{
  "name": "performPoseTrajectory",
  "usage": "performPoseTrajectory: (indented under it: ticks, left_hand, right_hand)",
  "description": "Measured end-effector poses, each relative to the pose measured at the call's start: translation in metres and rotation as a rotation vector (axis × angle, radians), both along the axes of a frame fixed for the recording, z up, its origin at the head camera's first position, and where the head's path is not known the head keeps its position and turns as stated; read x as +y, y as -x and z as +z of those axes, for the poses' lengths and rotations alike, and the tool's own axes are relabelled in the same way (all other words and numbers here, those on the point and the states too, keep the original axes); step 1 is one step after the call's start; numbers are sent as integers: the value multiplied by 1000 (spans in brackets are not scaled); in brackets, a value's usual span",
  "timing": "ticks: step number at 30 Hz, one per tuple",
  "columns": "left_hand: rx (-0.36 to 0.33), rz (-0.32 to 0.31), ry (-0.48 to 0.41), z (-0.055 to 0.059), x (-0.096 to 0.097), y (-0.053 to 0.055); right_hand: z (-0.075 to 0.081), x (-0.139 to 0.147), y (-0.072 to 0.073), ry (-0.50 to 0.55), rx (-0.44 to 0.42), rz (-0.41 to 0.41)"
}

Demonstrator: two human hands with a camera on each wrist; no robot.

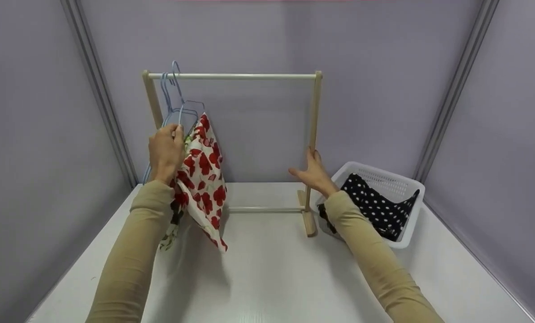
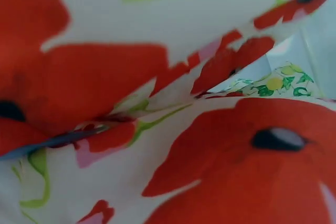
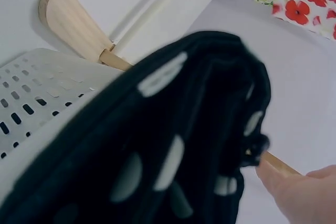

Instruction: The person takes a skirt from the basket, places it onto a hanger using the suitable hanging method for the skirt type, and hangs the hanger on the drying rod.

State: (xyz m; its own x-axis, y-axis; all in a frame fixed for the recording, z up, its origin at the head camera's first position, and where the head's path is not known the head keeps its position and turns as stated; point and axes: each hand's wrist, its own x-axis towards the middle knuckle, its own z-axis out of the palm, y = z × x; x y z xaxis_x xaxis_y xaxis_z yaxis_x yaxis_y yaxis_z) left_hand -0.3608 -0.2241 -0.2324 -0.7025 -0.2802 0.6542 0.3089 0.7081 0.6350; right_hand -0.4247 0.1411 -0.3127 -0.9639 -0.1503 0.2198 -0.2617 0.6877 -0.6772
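Observation:
Near the rack's left end, my left hand (image 1: 166, 150) pinches a light-blue clothes hanger (image 1: 180, 117), whose hook reaches up to the bar. White cloth with red flowers (image 1: 206, 179) hangs from it and fills most of the left wrist view (image 2: 236, 171). Behind it shows a second cloth with green leaves and yellow spots (image 2: 289, 81). My right hand (image 1: 316, 172) is at the wooden right post (image 1: 314, 116) of the clothes rack, thumb spread away and fingers fairly straight against the post. In the right wrist view only part of that hand (image 3: 310, 195) shows.
A white perforated basket (image 1: 417, 211) stands right of the rack, holding black polka-dot cloth (image 1: 379, 208). This cloth hides much of the right wrist view. The rack's wooden foot (image 1: 309, 224) rests on the white table (image 1: 267, 278). Grey-lilac panels enclose the table.

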Motion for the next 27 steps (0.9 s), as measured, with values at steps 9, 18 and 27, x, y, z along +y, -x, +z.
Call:
performPoseTrajectory:
  ticks: [9,18,27]
  left_hand:
    - [-150,-26,105,-5,-4,-6]
    - [-225,-25,179,-18,0,-32]
    - [3,165,144,-45,7,-41]
  right_hand:
    - [-2,3,0,-1,-2,42]
    - [0,5,1,-13,-11,27]
    - [0,6,0,-8,-11,29]
